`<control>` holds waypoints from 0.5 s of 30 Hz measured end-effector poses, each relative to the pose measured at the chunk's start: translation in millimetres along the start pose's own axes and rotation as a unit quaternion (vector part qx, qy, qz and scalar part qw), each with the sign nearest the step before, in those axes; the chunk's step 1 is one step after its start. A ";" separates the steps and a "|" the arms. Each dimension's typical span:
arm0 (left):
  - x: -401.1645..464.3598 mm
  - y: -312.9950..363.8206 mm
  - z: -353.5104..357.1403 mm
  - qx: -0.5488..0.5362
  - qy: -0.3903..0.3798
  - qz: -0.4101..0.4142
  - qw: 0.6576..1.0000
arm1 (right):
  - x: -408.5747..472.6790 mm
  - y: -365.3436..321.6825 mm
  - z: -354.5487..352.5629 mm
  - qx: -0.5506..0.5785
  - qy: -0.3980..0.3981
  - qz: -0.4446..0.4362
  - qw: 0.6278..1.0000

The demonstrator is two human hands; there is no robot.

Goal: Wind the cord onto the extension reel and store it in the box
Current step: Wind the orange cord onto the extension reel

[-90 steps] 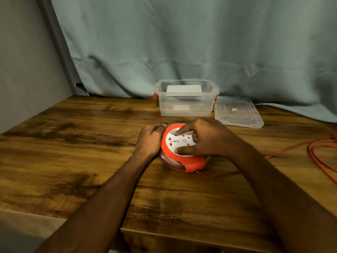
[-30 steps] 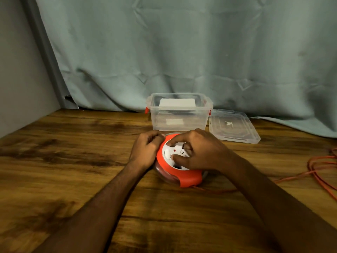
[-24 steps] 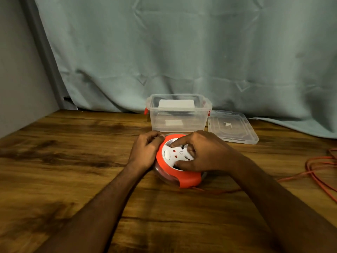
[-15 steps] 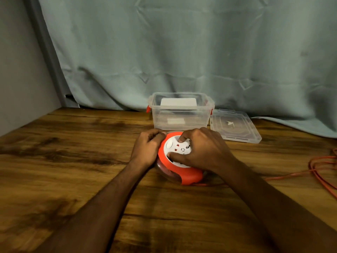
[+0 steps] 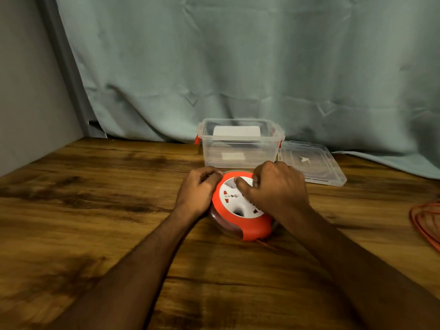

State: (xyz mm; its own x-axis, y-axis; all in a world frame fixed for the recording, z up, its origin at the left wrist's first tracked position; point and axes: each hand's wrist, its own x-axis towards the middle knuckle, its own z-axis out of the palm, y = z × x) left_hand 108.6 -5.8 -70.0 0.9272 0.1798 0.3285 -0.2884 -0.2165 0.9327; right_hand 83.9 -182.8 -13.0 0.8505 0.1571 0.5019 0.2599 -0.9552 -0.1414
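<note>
The round extension reel [image 5: 240, 211], orange-rimmed with a white socket face, lies flat on the wooden table [image 5: 95, 210]. My left hand [image 5: 198, 190] grips its left rim. My right hand [image 5: 277, 190] rests on top, fingers and thumb pressed into the white centre. The orange cord [image 5: 423, 222] leaves the reel's near side under my right forearm and lies in loose loops at the table's right edge. Just behind the reel stands the clear plastic box [image 5: 238, 153] with red latches, open.
The box's clear lid [image 5: 314, 163] lies flat to the right of the box. A white flat item shows through the box's back wall. A pale blue-green curtain [image 5: 238, 67] hangs close behind the table. A grey wall closes the left side.
My right hand has turned around the reel's white centre, and the socket face has rotated with it. The cord stretch on the table has shortened. My left hand has stayed on the rim.
</note>
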 end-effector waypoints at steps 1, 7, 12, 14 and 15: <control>0.3 -0.8 -0.4 0.000 -0.001 0.001 1.000 | 0.4 2.2 -2.9 0.017 -0.016 -0.034 0.999; 2.3 -3.9 -0.9 -0.005 -0.003 0.001 1.000 | -0.5 14.3 -20.6 0.108 -0.165 -0.193 0.961; 3.4 -4.7 -0.6 -0.006 0.002 0.013 1.000 | -2.2 14.4 -20.0 0.065 -0.128 -0.179 0.973; 3.9 -5.5 -0.4 -0.007 0.002 0.013 1.000 | -4.3 10.8 -14.6 0.047 -0.095 -0.146 0.984; 4.1 -6.1 -0.2 -0.008 -0.001 0.013 1.000 | -5.4 8.0 -10.7 0.036 -0.081 -0.119 0.989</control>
State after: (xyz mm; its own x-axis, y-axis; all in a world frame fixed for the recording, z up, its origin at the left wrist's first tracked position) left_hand 114.0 -3.6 -74.3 0.9196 0.1731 0.3526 -0.3161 -0.2066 0.9260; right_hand 76.6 -194.0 -7.7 0.8212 0.4197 0.3867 0.4894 -0.8664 -0.0991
